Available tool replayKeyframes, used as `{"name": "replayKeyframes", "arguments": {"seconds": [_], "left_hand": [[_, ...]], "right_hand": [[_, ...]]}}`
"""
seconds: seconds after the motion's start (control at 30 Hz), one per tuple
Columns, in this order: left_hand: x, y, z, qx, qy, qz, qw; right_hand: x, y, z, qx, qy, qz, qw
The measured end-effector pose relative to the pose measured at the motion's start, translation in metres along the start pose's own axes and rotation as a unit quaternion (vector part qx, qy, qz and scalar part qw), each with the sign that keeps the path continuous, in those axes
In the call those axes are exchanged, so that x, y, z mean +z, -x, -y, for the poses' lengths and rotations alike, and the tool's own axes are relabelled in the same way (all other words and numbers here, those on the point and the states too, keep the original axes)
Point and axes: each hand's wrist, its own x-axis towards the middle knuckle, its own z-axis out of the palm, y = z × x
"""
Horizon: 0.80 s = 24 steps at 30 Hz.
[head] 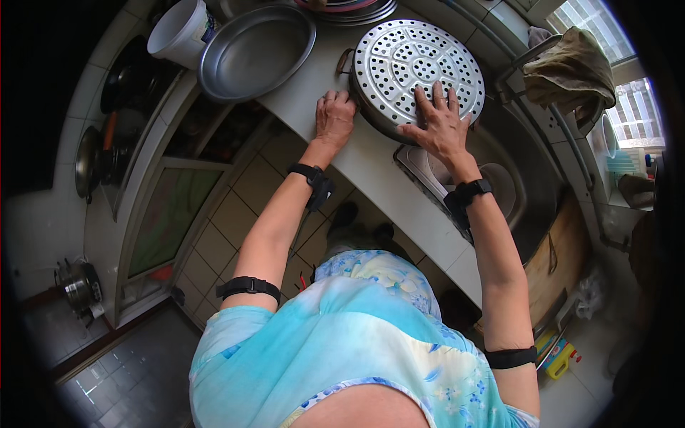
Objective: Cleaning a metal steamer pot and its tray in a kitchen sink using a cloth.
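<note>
A round perforated metal steamer plate (393,61) lies over a wide metal pot (382,120), partly above the sink's corner. My right hand (441,120) rests spread on the plate's near right part, fingers apart. Beside the pot's left side, my left hand (336,115) is curled with its knuckles up; whether anything is inside the fingers is hidden. A looped pot handle (343,61) stands out just above that hand. Left of the pot, a shallow metal basin (257,53) sits at the counter's edge.
The metal sink (535,155) lies right of the pot, with a wooden board (562,235) at its near end. A white bucket (176,35) and stacked metal trays (356,13) stand at the back. A brown cloth (570,69) hangs over the pipes at right.
</note>
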Motion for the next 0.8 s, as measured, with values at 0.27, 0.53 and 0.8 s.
{"name": "replayKeyframes", "arguments": {"seconds": [0.27, 0.53, 0.8], "left_hand": [[-0.013, 0.049, -0.090, 0.072, 0.119, 0.071, 0.988], [0.033, 0.037, -0.174, 0.031, 0.061, -0.029, 0.997], [-0.008, 0.066, -0.035, 0.016, -0.031, 0.031, 0.999]], "right_hand": [[0.002, 0.000, -0.001, 0.002, 0.009, 0.000, 1.000], [0.000, 0.001, -0.003, -0.015, 0.012, -0.010, 1.000], [0.001, 0.004, -0.006, -0.017, 0.017, -0.012, 1.000]]}}
